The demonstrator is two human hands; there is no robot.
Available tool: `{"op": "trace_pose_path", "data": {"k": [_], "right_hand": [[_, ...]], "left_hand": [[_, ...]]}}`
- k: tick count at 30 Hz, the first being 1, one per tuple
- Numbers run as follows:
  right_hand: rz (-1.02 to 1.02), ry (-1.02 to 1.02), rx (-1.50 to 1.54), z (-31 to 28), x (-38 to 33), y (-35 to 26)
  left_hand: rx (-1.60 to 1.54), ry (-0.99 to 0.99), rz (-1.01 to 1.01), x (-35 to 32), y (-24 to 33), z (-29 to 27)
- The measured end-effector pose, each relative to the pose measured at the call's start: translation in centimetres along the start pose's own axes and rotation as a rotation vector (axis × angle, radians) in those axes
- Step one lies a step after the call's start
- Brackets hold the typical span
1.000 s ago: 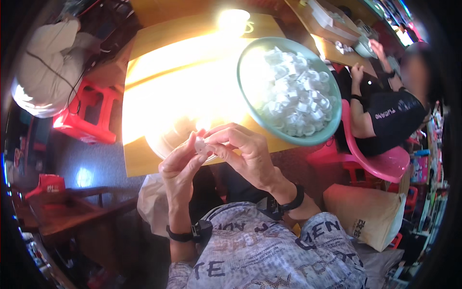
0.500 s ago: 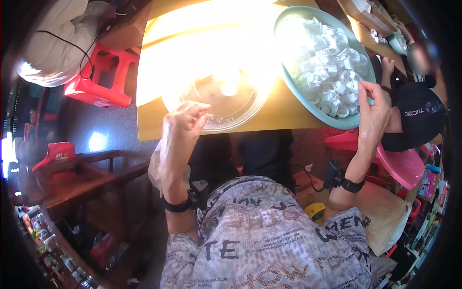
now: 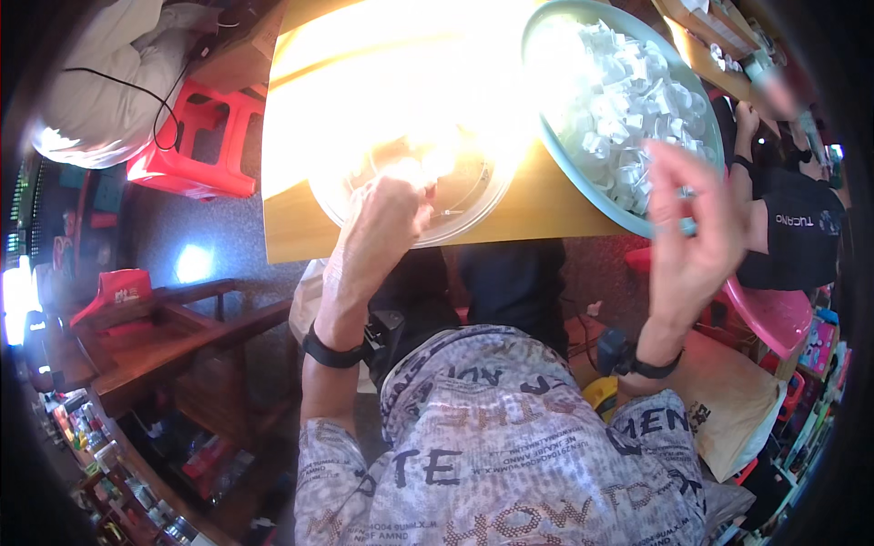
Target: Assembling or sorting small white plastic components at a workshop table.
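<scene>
My left hand (image 3: 387,214) is over the near part of a round clear shallow dish (image 3: 455,238) on the table. Its fingers are curled closed, and their tips and anything in them are lost behind the hand and in glare. My right hand (image 3: 696,223), smeared by motion, hovers over the near right rim of a pale green oval basin (image 3: 583,187). Its thumb and forefinger point toward the heap of small white plastic pieces (image 3: 628,118) inside. Whether anything is between those fingers does not show. Tiny bits lie in the dish.
Strong light washes out much of the yellow wooden table (image 3: 300,218). A red plastic stool (image 3: 200,146) stands left, beyond a dark wooden chair (image 3: 173,337). At the right, another person in a black shirt (image 3: 787,232) sits near a pink stool (image 3: 774,314). A brown paper bag (image 3: 728,391) stands below.
My left hand has moved right and farther over the dish, fingers curling under. My right hand has drawn back nearer from the white pieces and turned. The view has shifted slightly.
</scene>
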State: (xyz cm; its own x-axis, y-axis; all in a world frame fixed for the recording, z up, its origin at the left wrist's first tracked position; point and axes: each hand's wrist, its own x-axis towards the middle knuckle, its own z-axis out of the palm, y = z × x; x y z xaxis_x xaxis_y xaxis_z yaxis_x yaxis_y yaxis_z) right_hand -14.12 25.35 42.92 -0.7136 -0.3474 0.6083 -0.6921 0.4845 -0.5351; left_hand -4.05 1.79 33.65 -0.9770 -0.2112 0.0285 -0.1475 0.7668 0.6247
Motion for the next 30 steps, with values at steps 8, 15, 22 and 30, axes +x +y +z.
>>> {"op": "trace_pose_path", "data": {"k": [8, 15, 22, 30], "right_hand": [[-0.372, -0.541, -0.02, 9.5, -1.6, -1.3], [-0.402, -0.823, -0.152, 13.0, -2.5, -0.3], [-0.185, -0.871, 0.016, 13.4, -1.7, -0.3], [-0.238, -0.749, 0.063, 12.8, -1.3, 0.3]], "left_hand": [[0.14, -0.121, -0.195, -0.5, 0.5, -4.3], [0.229, -0.105, -0.005, -0.7, -1.0, -2.8], [0.067, -0.105, -0.124, -0.6, -1.5, -2.8], [-0.064, 0.037, -0.155, -0.5, -1.1, -1.4]]}}
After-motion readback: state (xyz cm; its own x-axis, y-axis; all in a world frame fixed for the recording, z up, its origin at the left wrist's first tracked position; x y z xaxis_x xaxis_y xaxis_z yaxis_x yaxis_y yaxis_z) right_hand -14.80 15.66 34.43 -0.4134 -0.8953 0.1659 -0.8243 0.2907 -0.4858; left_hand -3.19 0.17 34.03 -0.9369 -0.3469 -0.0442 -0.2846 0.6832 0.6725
